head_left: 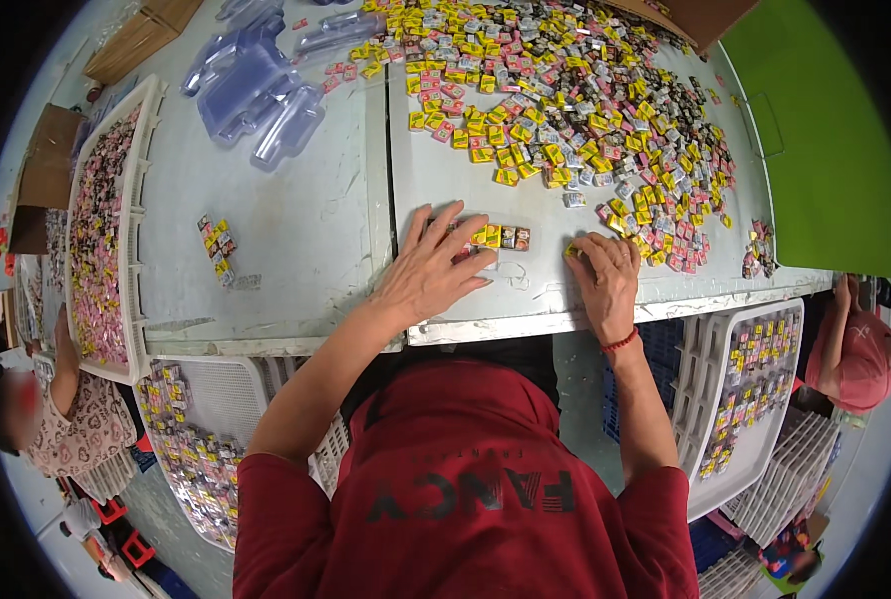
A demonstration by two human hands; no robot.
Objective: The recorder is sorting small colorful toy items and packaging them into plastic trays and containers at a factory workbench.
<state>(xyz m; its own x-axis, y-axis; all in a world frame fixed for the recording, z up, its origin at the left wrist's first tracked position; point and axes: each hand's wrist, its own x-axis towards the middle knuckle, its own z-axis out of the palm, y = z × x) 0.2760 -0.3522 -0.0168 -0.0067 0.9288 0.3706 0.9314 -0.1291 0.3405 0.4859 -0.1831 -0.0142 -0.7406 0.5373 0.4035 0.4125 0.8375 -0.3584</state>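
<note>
My left hand (427, 275) lies with fingers spread over a short row of small wrapped blocks (487, 237) in yellow, brown and pink. Its fingers hide the left part of that row; the right end sticks out past the fingertips. To the right, and apart from the row, my right hand (608, 272) pinches a small yellow block (571, 250) between thumb and fingers. Just beyond it spreads a big loose heap of similar blocks (555, 130), yellow, pink, silver and brown. One silver block (575, 201) sits at the heap's near edge.
Clear plastic trays (256, 90) are piled at the far left. Another grouped set of blocks (218, 248) lies on the left tabletop. A white crate (138, 250) full of blocks borders it. Filled trays (755, 389) stand below the table; co-workers (66, 409) are at both sides.
</note>
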